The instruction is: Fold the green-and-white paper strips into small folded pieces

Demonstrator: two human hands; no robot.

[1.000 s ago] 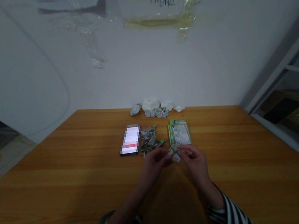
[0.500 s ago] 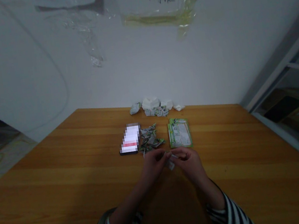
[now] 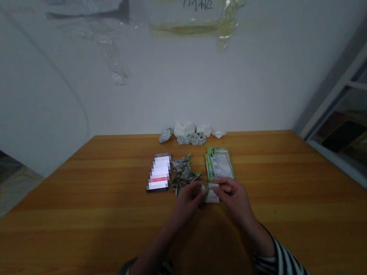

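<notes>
Between my two hands is a small white printed packet point(image 3: 211, 194), held up above the table. My left hand point(image 3: 190, 200) pinches its left side with thumb and fingers. On the other side, my right hand point(image 3: 233, 196) grips the packet's right edge. Just beyond the hands lies a heap of crumpled, torn wrappers point(image 3: 183, 171), printed grey and green. Behind my right hand rests a small stack of green-and-white packets point(image 3: 219, 162). The print on the held packet is too blurred to read.
A phone point(image 3: 159, 172) with a lit, pixelated screen lies left of the wrappers. Crumpled white tissues point(image 3: 184, 129) and a scrunched wrapper point(image 3: 165, 135) sit along the wall. A shelf unit point(image 3: 355, 122) stands to the right of the wooden table point(image 3: 77, 207).
The packet between my hands now shows its flat printed face, where before only a small white bit hung below my fingers. My hands have turned slightly and stay over the same spot.
</notes>
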